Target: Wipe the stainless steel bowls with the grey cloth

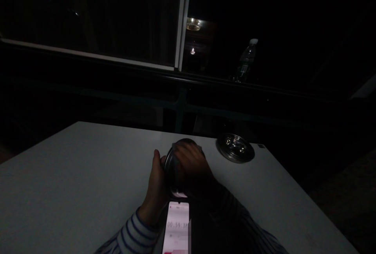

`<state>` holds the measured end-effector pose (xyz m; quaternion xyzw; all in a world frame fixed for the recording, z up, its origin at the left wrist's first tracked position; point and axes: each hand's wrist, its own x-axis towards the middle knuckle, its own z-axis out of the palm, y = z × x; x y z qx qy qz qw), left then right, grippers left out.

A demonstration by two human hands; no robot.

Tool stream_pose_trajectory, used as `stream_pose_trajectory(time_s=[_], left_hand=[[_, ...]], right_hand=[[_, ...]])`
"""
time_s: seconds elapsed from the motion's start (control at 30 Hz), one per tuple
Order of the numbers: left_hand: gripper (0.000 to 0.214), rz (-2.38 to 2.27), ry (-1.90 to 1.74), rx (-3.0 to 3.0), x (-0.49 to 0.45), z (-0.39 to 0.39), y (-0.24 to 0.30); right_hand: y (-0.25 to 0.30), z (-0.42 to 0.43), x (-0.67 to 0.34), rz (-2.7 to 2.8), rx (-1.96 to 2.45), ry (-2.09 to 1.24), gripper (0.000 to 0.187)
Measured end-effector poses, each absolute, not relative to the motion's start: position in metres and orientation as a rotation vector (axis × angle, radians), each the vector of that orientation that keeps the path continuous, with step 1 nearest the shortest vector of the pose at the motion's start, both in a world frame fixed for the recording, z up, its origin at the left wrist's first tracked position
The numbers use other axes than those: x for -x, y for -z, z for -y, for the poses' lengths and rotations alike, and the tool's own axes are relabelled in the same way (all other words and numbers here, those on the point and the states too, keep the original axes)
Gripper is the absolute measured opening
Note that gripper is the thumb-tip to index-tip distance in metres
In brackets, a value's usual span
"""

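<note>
The scene is very dark. My left hand point(155, 185) grips the side of a round shiny metal container point(173, 167) held just above the table. My right hand point(192, 164) lies across the container's top and right side, with its fingers curled round the container. Both sleeves are striped. A lit phone point(176, 226) lies on the table just below my hands and shows a timer screen.
A pale table point(73, 179) fills the lower half. A shallow metal dish point(235, 148) sits near its far right edge. Behind are a dark railing, a window frame point(182, 19) and a plastic water bottle point(246, 61) on a ledge.
</note>
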<state>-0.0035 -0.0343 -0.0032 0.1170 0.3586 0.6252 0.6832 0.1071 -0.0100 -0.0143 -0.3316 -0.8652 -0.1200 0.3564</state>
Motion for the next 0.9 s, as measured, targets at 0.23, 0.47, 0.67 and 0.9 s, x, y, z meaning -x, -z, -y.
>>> stream_pose_trajectory(time_s=[0.23, 0.47, 0.67, 0.9], left_hand=[[0.045, -0.793, -1.411, -0.238, 0.004, 0.035, -0.004], [0.045, -0.907, -1.402, -0.280, 0.010, 0.034, 0.006], [0.047, -0.919, -1.424, -0.382, 0.013, 0.037, 0.014], [0.047, -0.890, -1.449, -0.368, 0.006, 0.037, 0.006]], right_hand=[[0.010, 0.008, -0.105, 2.315, 0.820, 0.295, 0.036], [0.011, 0.017, -0.093, 2.403, 0.647, 0.311, 0.034], [0.004, -0.010, -0.123, 2.117, 0.937, -0.076, 0.036], [0.008, -0.014, -0.122, 1.995, 1.031, -0.152, 0.037]])
